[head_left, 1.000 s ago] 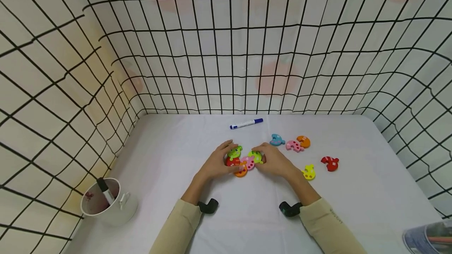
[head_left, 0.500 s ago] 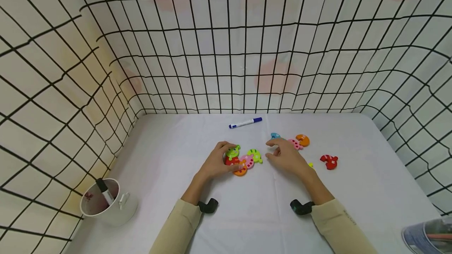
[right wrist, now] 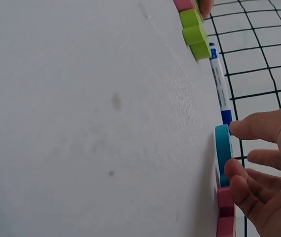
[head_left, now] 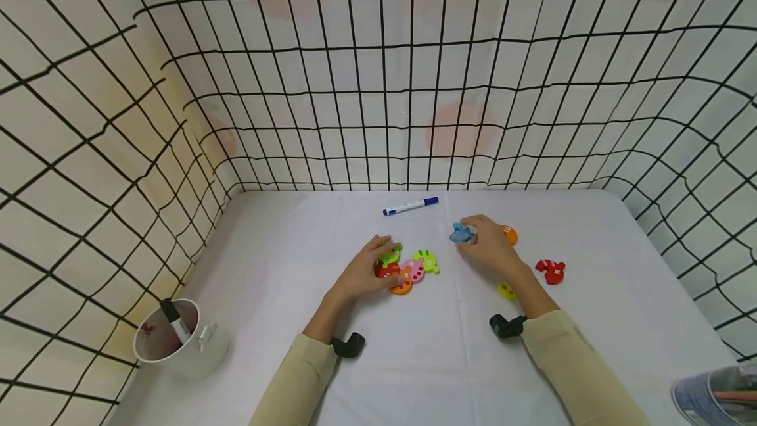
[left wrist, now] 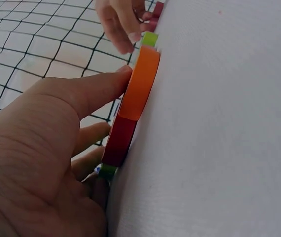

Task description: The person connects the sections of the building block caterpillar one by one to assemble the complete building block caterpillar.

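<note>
My left hand (head_left: 359,273) holds a joined row of painted wooden puzzle pieces on the table. Its thumb lies on the orange piece (left wrist: 141,84), and its other fingers curl round the green frog-faced piece (head_left: 390,254) and the red piece (left wrist: 119,140). A pink piece (head_left: 414,271) and a striped green piece (head_left: 426,260) continue the row to the right. Farther right, my right hand (head_left: 489,243) pinches a blue piece (head_left: 462,233) between thumb and fingers. Beside it in the right wrist view sits another pink piece (right wrist: 226,202), which the hand hides in the head view.
A second orange piece (head_left: 510,235), a yellow piece (head_left: 506,291) and a striped red piece (head_left: 552,271) lie around the right hand. A blue-capped marker (head_left: 411,206) lies behind. A white pot (head_left: 204,350) stands left, a clear container (head_left: 694,396) at lower right. Black wire mesh surrounds the table.
My right hand has left the striped green piece, moved right and back, and taken hold of the blue piece, which now looks tilted. The left hand has stayed on the joined pieces.
</note>
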`<state>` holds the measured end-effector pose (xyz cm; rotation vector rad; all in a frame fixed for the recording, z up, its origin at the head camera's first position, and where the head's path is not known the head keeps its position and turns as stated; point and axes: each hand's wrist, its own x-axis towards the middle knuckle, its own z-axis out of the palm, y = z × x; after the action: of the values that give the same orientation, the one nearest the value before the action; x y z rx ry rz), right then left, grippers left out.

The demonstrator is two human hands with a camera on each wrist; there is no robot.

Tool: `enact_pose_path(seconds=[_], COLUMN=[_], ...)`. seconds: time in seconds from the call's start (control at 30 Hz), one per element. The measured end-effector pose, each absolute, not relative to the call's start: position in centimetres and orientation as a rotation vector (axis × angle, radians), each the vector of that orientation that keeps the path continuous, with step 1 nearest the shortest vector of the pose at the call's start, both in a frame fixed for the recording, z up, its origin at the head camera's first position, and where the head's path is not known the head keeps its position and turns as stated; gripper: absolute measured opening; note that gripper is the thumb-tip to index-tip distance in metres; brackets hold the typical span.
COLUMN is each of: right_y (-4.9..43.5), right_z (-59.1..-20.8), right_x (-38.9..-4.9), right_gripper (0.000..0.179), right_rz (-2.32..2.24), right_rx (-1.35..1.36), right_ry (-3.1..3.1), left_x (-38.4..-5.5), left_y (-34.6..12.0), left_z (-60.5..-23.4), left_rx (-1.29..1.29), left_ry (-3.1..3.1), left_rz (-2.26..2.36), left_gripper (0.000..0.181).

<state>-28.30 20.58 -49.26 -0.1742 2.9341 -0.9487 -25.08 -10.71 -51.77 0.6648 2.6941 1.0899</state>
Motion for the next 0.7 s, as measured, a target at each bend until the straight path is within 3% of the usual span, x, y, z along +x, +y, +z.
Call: enact_pose_path(seconds=[0.17, 0.7], right_y=[20.21, 19.9], right_z=[-49.56, -49.75], right_x=[-29.04, -28.64], right_gripper=[0.065, 0.057], right_rz=[-0.874, -0.928], right_rx=[-0.155, -0.132], right_ry=[2.926, 2.923], left_x=[-25.12, -25.13], left_y=[-10.8, -10.88], left_z=[-51.88, -51.91], left_rx=[0.638, 0.583], left_ry=[2.696, 2.751], left_rz=[1.099, 1.091], left_gripper=[0.072, 0.07])
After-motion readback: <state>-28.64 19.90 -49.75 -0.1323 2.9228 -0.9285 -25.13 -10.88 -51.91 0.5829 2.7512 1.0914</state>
